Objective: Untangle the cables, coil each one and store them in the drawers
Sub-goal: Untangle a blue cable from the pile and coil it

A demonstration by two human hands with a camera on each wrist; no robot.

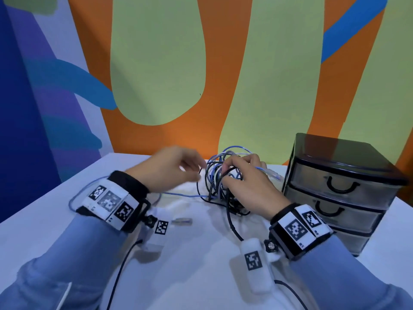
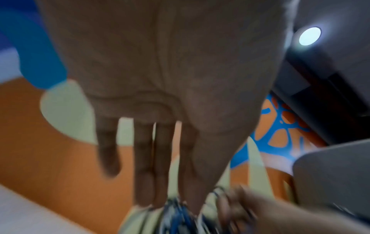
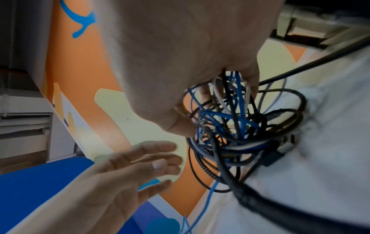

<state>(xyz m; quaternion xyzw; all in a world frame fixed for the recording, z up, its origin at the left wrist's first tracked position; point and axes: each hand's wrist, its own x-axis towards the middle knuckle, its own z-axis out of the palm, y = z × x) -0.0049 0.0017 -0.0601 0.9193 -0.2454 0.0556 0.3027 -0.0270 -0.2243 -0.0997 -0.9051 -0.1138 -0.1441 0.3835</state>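
Note:
A tangle of blue, white and black cables [image 1: 220, 177] [image 3: 236, 126] lies on the white table near the back edge. My right hand [image 1: 243, 175] [image 3: 190, 88] grips the top of the tangle, fingers curled into the loops. My left hand [image 1: 176, 168] [image 2: 152, 158] [image 3: 140, 163] hovers just left of the tangle, blurred, with fingers straight and holding nothing. A blue cable [image 1: 178, 194] trails left from the tangle under my left wrist. Its clear plug [image 1: 183, 221] lies on the table. A second plug [image 1: 271, 174] sticks out to the right of my right hand.
A black chest with three translucent drawers [image 1: 339, 189], all closed, stands at the right of the table [image 1: 201, 253]. A painted wall rises right behind the table. Thin black leads run from both wrist cameras toward the front edge.

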